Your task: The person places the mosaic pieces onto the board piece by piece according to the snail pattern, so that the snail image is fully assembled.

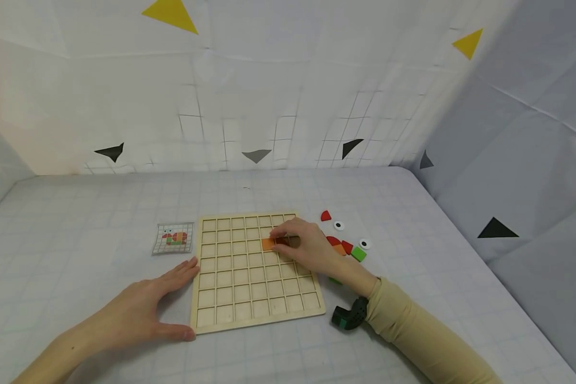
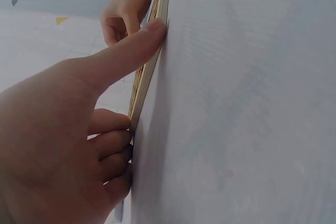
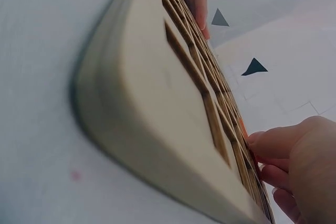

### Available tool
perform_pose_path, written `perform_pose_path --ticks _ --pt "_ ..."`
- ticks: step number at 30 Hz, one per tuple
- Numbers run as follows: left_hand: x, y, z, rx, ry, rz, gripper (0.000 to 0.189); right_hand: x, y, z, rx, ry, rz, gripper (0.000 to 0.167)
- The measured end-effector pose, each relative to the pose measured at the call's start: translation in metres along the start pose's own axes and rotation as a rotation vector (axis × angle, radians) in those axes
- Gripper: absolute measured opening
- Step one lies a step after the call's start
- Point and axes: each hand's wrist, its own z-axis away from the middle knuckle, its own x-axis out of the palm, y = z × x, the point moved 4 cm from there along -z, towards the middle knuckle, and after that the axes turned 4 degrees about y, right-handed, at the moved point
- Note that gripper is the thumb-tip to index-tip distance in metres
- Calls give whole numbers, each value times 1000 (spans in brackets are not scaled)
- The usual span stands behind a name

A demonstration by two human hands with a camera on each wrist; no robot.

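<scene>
A wooden grid board [image 1: 235, 277] lies flat on the table. Along its left edge rests my left hand [image 1: 144, 306], thumb stretched toward the near corner and fingertips against the side. My right hand [image 1: 309, 248] reaches over the upper right part of the board. Its thumb and forefinger pinch at an orange tile [image 1: 268, 244] in one of the cells. Just right of that tile, a darker red-orange patch shows in the hand's shadow, partly hidden. From the right wrist, the fingertips [image 3: 257, 139] meet orange and red at the board's surface.
Left of the board lies a small pattern card [image 1: 174, 238]. Beyond the right hand are loose pieces: a red quarter-round [image 1: 326, 215], white eye discs [image 1: 338, 225], a green square [image 1: 358, 254] and others partly hidden. A black device [image 1: 350, 316] sits by the right cuff.
</scene>
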Motion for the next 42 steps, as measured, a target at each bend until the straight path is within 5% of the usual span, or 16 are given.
perform_pose_path --ticks 7,12,18,28,42 --pt "1 1 0 1 8 1 107 -15 -1 -2 6 17 -38 25" --pt "1 2 0 -2 8 13 108 -41 3 3 107 15 -60 26" --pt "1 2 -1 -5 4 19 108 -75 16 20 242 31 -21 23" --pt "1 0 -1 -2 7 10 108 -102 40 58 343 -21 27 19" --pt "0 1 0 3 20 -6 107 -107 58 77 299 -69 23 23"
